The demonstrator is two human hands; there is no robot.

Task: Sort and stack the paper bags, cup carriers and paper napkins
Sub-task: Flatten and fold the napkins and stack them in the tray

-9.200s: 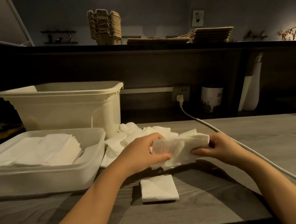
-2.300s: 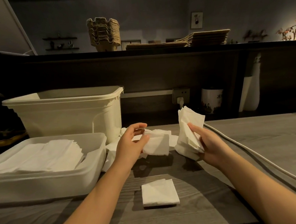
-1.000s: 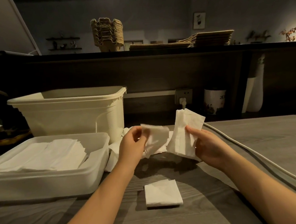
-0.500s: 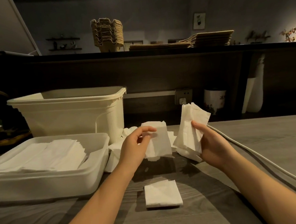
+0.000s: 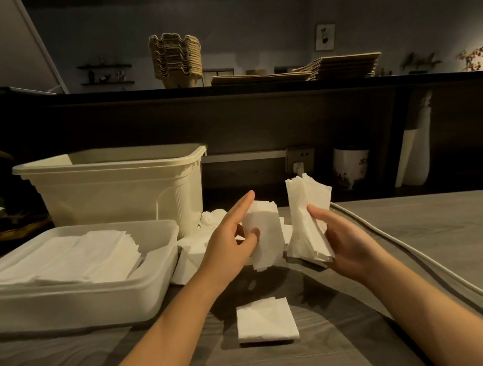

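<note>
**One napkin in your left grip, a bundle in your right**

Your left grip (image 5: 233, 240) pinches one folded napkin (image 5: 264, 238). The thumb is on the front and the other fingers are behind it. Your pointer finger sticks out straight by the top edge.

Your right grip (image 5: 344, 241) is curled round a bundle (image 5: 308, 215) of napkins and holds it upright.

The napkin and the bundle are both up in the air, side by side and very close. You cannot tell if they touch.

Under them, near you, a flat napkin (image 5: 265, 321) lies alone on the surface (image 5: 423, 227).

Behind your left grip, a loose pile (image 5: 194, 254) of napkins lies on the surface, right next to the tray (image 5: 155, 277) and the bin (image 5: 115, 191).

The tray is on your left and holds a neat stack (image 5: 68, 257) of napkins. The tall bin stands just behind the tray.

A white cord (image 5: 411, 259) runs over the surface on your right.

Up on the dark shelf (image 5: 256, 89), the carriers (image 5: 176, 63) sit in a tall stack. The bags (image 5: 341, 67) lie flat in a low pile to the right of them.
</note>
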